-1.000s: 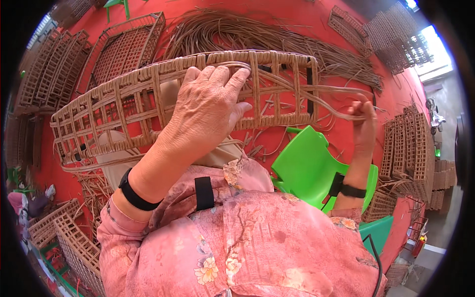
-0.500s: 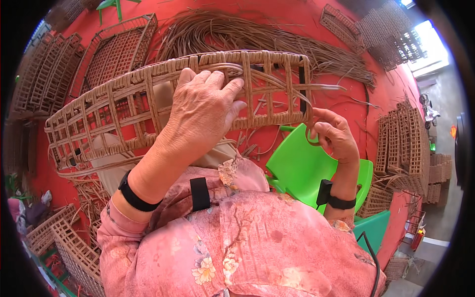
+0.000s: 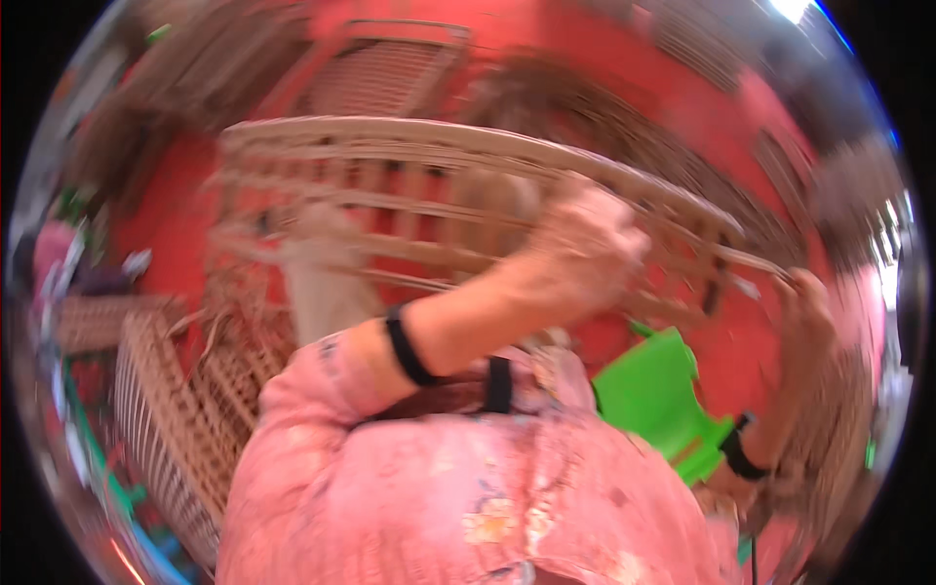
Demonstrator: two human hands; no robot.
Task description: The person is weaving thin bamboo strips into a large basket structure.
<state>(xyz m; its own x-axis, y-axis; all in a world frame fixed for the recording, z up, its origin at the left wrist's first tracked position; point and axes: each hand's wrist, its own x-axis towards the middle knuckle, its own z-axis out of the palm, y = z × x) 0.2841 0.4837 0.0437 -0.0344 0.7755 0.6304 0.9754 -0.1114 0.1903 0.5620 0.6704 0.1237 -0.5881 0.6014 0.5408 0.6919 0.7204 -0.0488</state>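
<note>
Woven frame crosswise; right end lower

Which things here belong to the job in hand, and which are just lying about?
In the job:
woven lattice frame, by the left hand
pale strip, seemingly in the right hand

Lying about:
green plastic chair
latticed tray beyond the frame
pile of strips, possibly spare material
openwork baskets, lower left

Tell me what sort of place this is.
Probably a basket-weaving workshop: a half-open woven frame is in front of the person, a heap of loose strips lies beyond it, and woven baskets stand at lower left.
</note>
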